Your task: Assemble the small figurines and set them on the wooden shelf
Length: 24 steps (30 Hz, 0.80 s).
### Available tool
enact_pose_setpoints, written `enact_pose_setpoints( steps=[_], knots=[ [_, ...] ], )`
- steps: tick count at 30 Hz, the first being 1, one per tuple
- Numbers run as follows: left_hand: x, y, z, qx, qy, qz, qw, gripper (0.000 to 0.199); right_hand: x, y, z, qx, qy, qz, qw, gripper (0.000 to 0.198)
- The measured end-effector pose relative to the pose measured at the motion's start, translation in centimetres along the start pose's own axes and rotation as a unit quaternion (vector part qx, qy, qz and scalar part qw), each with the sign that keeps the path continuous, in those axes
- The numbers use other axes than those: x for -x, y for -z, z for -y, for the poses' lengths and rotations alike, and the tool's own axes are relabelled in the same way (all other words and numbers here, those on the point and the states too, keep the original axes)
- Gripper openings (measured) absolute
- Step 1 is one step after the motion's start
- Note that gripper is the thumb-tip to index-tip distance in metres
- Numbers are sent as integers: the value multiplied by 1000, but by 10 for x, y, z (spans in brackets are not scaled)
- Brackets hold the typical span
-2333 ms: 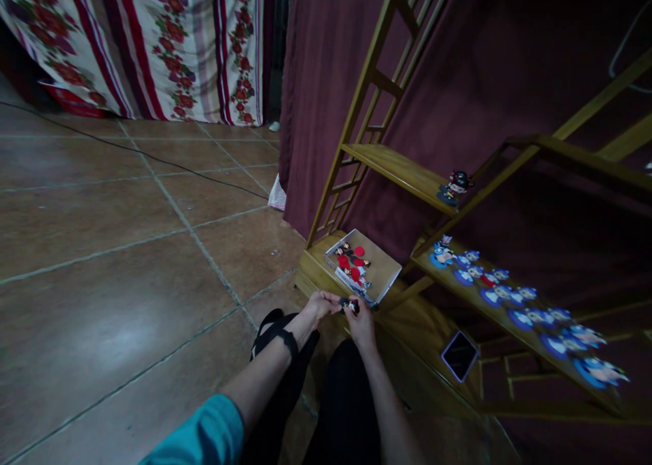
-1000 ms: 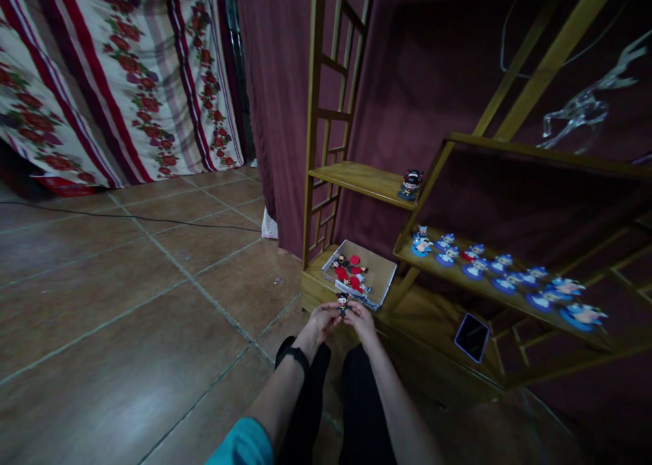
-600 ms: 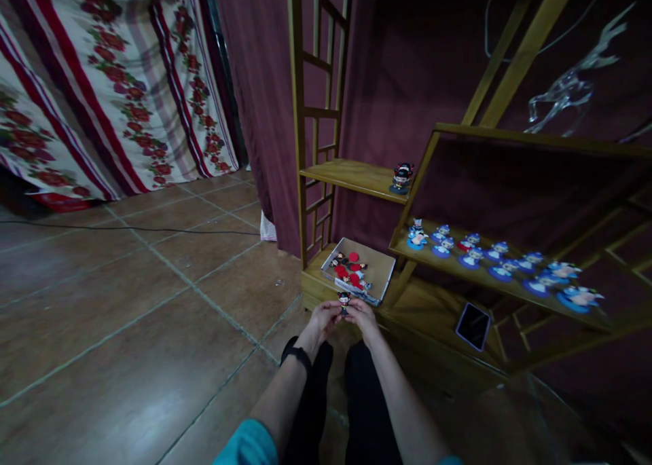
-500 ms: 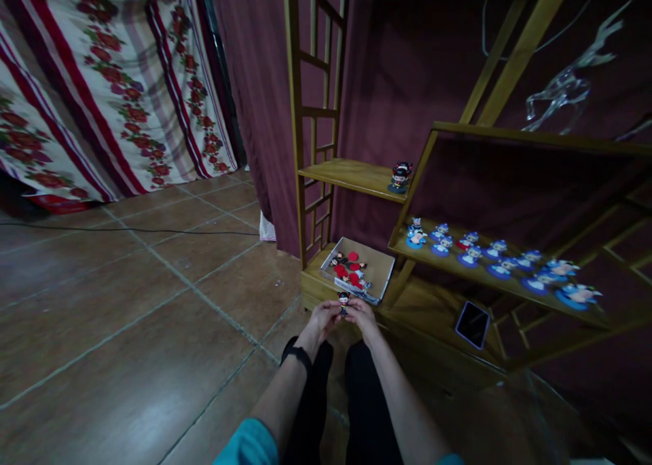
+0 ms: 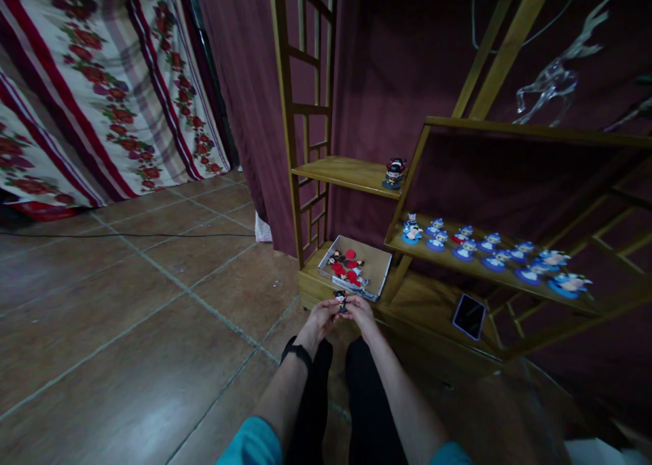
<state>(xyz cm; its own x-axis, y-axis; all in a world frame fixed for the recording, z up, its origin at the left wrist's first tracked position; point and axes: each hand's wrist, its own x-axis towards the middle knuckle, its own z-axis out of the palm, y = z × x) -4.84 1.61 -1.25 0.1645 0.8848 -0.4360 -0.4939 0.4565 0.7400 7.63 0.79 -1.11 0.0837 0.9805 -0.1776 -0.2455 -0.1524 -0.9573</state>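
Observation:
Between my two hands, just in front of the box, a small dark-haired figurine [image 5: 340, 301] is held upright. My left hand [image 5: 320, 318] grips it from the left, and my right hand [image 5: 361, 311] from the right, fingers closed around its lower part. A shallow cardboard box [image 5: 379, 269] stands behind them on the low wooden ledge. Several figurines with red bases [image 5: 351, 265] lie jumbled in its left part. On the middle shelf [image 5: 346, 171], near its right end, a similar dark-haired figurine [image 5: 394, 173] stands on a dark base.
Several blue and white figurines [image 5: 466, 249] stand in rows on the right shelf. A tablet or phone [image 5: 469, 316] lies on the lower board. A clear deer ornament [image 5: 553, 78] tops the upper shelf. A black cable [image 5: 153, 235] crosses the tiled floor on the left.
My view has shifted slightly, so the shelves sit a little further left. Both hands keep hold of the figurine, with almost no movement.

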Motion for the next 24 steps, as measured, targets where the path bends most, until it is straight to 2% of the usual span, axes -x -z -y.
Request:
enact_pose_setpoints(
  steps=[6,24],
  knots=[
    [-4,2,0,-15,37,13,999,19,0,0,1,21,10,-6,1000,22],
    [0,-2,0,-16,1,-6,1000,20,-3,1,-7,28,8,-10,1000,23]
  ],
)
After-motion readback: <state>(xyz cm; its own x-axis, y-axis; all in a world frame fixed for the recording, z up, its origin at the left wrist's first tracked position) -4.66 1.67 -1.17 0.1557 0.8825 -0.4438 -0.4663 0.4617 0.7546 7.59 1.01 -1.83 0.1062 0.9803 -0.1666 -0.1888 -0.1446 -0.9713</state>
